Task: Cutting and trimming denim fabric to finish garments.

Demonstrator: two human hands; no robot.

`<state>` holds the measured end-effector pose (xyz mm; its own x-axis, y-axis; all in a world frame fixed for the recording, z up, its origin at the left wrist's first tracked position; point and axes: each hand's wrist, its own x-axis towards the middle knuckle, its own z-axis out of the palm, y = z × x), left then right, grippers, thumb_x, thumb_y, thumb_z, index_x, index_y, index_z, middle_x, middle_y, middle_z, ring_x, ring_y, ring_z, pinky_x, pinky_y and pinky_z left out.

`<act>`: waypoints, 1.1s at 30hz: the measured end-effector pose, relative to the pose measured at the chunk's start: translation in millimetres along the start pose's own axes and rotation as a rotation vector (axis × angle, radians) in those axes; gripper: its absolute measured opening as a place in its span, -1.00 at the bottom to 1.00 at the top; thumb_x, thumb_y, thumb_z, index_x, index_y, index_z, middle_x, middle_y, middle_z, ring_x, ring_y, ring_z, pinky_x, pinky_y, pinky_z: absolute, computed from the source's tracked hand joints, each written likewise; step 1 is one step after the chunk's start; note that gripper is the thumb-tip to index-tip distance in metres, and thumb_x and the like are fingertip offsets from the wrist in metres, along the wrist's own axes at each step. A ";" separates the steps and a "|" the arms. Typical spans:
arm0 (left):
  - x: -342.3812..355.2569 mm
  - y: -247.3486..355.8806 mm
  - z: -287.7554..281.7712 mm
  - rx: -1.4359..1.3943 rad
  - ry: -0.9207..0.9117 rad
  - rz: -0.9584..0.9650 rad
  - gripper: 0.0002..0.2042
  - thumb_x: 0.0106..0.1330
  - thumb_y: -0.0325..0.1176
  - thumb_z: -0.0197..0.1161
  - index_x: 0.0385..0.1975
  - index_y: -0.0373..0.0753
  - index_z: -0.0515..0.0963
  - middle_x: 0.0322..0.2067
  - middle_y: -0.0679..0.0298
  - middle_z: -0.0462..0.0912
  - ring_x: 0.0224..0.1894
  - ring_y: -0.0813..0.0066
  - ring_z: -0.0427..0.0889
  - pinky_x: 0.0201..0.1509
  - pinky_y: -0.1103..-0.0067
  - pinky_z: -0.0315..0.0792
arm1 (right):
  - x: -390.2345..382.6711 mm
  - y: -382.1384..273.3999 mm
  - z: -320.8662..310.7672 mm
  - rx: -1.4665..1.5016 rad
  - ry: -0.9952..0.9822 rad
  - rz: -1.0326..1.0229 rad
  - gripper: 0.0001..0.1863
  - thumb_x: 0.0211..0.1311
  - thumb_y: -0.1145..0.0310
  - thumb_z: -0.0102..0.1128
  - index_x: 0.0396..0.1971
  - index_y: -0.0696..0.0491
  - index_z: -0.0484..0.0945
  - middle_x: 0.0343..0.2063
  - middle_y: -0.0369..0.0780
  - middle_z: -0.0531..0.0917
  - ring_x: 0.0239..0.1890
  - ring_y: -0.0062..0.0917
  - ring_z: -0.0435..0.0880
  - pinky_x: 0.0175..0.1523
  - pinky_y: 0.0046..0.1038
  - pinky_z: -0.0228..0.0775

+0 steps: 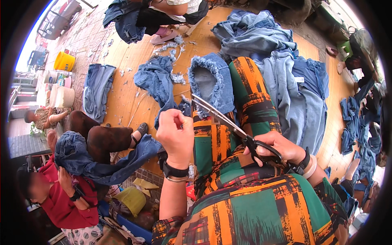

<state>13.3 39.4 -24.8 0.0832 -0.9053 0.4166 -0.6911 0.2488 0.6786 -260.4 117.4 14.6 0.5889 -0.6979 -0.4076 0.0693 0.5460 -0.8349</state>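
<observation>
Far left: yellow bucket (64, 61) and pale tubs at the floor's edge; a flat pair of blue jeans (97, 90) lies on the wooden floor (122, 53). Near left: a seated co-worker in a red top (61, 204) with dark denim (81, 159) draped over the lap. Centre left: crumpled denim piece (157, 81) on the floor, with loose frayed threads (175, 47) scattered beyond it. Centre: left hand (176, 134), closed in a pinch with fingertips together at its top, gripping what appears to be a small edge of denim or thread; exactly what it holds is too small to tell. Just beyond it, a frayed-hem denim cuff (212, 81) is pulled over the person's raised knee, which is clad in an orange-and-green patterned garment (253, 102). Centre right: scissors (228, 122), black-handled, blades parted, tips pointing up-left toward the cuff and the pinching hand. Right hand (281, 149), fingers curled through the handles, firmly closed on them. Right: heap of pale and mid-blue jeans (286, 73); further denim (363, 122) at the far right edge. Step in hand, as judged: trimming the cuff's frayed edge. The next cut would call for holding the pinched material taut and closing the blades clear of the left fingertips.
</observation>
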 end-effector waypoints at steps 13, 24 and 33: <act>7.9 3.4 -11.4 -0.081 -0.131 -0.154 -0.78 0.22 -0.46 0.31 -0.15 -0.33 0.56 -0.40 0.19 0.59 -0.45 0.34 0.59 -0.31 0.45 0.48 | -1.1 -2.8 -1.3 0.070 0.033 -0.072 -0.57 0.44 0.11 0.18 -0.01 0.22 0.58 -0.52 -0.35 0.60 -0.42 -0.72 0.53 -0.33 -0.63 0.30; 12.9 17.4 14.2 0.140 -0.225 0.056 -0.90 0.19 -0.44 0.31 -0.40 -0.26 0.52 -0.48 0.19 0.58 -0.45 0.17 0.63 -0.40 0.33 0.47 | -5.0 1.8 -0.4 0.053 0.032 -0.029 -0.60 0.44 0.14 0.18 -0.02 0.20 0.60 -0.51 -0.33 0.62 -0.40 -0.70 0.55 -0.26 -0.61 0.34; 10.0 10.5 16.3 0.012 -0.147 -0.009 -0.92 0.10 -0.56 0.27 -0.47 -0.27 0.49 -0.54 0.21 0.54 -0.57 0.30 0.57 -0.49 0.43 0.42 | -6.8 5.2 -4.0 0.050 0.031 -0.035 -0.60 0.44 0.14 0.17 -0.02 0.21 0.60 -0.51 -0.32 0.63 -0.40 -0.68 0.57 -0.24 -0.59 0.37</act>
<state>-4.9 27.4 -23.4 -0.0160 -0.9483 0.3169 -0.6994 0.2372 0.6743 -267.3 123.1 11.5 0.5599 -0.7307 -0.3907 0.1303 0.5433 -0.8294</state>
